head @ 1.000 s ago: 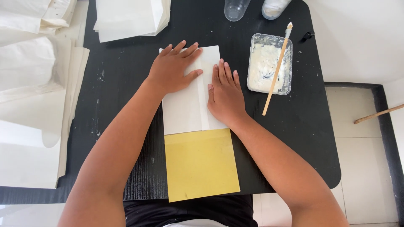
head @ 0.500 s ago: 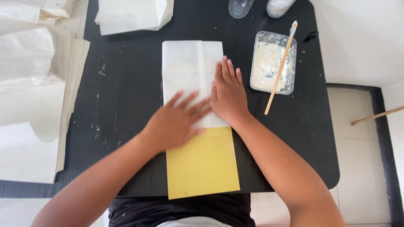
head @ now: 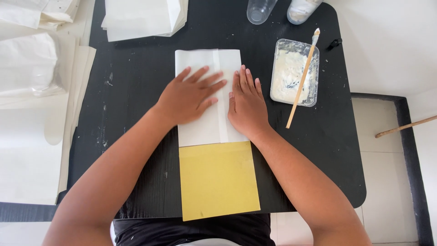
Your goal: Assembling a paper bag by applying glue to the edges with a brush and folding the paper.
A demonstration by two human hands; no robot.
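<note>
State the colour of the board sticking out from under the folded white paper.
Mustard yellow: the board, seen in the head view, lies below the folded white paper.

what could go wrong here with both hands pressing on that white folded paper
The paste tray sits close beside the right hand, and its stick juts over the rim; a bump could tip paste onto the white paper. The yellow board overhangs the table edge, so it might slide.
</note>
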